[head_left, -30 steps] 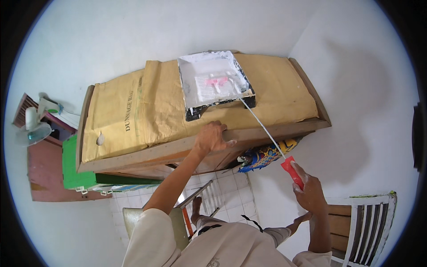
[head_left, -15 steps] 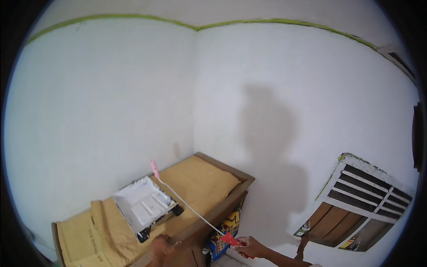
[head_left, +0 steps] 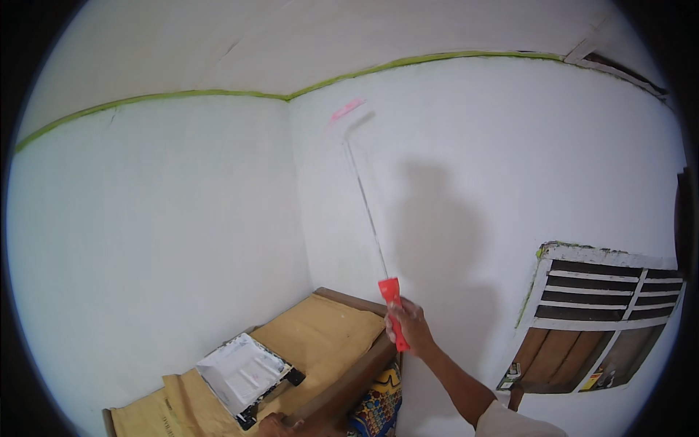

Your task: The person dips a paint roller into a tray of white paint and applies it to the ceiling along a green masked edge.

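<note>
Right fingers wrap the red handle [head_left: 393, 313] of a paint roller [head_left: 368, 207], its rod rising above them to a pink roller head [head_left: 347, 110] beside the corner on the white wall [head_left: 466, 109], just below a green strip [head_left: 437, 59]; whether it touches the wall cannot be told. Half a second ago the head is low, over the cabinet [head_left: 357, 370] next to the paint tray [head_left: 215, 364]; now the right hand [head_left: 409, 325] is raised and the head stands well above the tray, which lies below and left of those fingers. The left hand [head_left: 273, 424], cut by the lower edge, rests by the tray's near end as before; its finger state cannot be told. Dark lettering on the brown paper [head_left: 313, 324], left of the left fingers, is only partly visible; right of the right fingers, two small labels [head_left: 513, 375] sit on the slatted window frame [head_left: 547, 290], too small to read.
</note>
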{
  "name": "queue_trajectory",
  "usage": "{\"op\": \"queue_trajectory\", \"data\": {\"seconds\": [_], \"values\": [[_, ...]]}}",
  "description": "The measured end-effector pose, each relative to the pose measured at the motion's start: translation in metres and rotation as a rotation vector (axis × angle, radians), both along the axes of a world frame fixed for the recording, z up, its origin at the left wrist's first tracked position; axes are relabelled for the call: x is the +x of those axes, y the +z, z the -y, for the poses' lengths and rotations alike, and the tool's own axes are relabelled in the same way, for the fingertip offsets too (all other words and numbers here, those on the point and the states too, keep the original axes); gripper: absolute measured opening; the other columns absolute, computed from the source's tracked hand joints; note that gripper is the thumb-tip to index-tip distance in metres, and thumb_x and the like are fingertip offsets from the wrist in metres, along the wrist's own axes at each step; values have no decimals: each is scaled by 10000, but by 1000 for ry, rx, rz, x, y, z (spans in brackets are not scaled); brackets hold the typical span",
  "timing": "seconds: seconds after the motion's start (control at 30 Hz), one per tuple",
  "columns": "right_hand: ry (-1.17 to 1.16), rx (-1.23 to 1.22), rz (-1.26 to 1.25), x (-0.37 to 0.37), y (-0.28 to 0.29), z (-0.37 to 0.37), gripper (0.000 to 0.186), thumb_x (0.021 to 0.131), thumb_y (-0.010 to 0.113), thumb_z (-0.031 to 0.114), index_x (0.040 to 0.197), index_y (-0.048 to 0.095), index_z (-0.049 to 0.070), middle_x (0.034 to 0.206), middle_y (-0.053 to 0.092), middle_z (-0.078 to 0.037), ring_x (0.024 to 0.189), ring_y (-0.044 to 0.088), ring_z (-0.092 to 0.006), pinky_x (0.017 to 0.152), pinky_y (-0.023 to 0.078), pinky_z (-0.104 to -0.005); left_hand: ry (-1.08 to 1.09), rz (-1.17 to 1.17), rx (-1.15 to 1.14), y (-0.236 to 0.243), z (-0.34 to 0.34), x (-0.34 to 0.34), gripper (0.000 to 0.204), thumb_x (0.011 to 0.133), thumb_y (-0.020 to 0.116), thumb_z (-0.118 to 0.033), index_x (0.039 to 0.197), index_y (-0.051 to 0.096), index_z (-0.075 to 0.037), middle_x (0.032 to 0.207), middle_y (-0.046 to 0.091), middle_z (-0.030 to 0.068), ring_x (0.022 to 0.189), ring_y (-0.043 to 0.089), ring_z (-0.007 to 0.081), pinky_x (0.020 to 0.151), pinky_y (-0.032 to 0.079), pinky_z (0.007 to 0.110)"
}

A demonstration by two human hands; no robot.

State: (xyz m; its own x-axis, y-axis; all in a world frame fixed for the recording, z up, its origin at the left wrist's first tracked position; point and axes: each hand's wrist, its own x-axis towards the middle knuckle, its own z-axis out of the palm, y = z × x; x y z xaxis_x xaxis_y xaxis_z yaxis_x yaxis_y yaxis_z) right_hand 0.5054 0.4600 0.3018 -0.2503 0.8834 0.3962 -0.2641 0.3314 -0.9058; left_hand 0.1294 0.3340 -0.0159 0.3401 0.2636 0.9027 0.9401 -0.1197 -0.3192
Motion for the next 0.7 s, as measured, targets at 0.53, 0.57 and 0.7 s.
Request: {"op": "queue_trajectory", "data": {"seconds": [0.53, 0.57, 0.7], "values": [[-37, 118, -227, -22, 136, -93, 368, 955, 499, 404, 1033, 517, 45, 616, 484, -10, 428, 452, -90, 398, 393, -228, 246, 667, -970, 68, 21, 32, 712, 621, 700, -691, 924, 725, -48, 809, 703, 144, 780, 691, 275, 727, 546, 361], [-41, 110, -233, -23, 137, -96, 374, 954, 498, 408, 1032, 516, 43, 617, 483, -10, 430, 450, -90, 399, 391, -228, 246, 670, -983, 66, 20, 30, 713, 616, 706, -689, 927, 726, -48, 822, 704, 147, 795, 690, 275, 729, 546, 364], [-26, 118, -246, -27, 141, -110, 385, 952, 497, 414, 1028, 515, 37, 619, 482, -11, 432, 448, -90, 402, 390, -227, 205, 701, -945, 66, 19, 33, 697, 606, 724, -667, 895, 724, -33, 825, 700, 153, 804, 684, 285, 725, 544, 371]]}}
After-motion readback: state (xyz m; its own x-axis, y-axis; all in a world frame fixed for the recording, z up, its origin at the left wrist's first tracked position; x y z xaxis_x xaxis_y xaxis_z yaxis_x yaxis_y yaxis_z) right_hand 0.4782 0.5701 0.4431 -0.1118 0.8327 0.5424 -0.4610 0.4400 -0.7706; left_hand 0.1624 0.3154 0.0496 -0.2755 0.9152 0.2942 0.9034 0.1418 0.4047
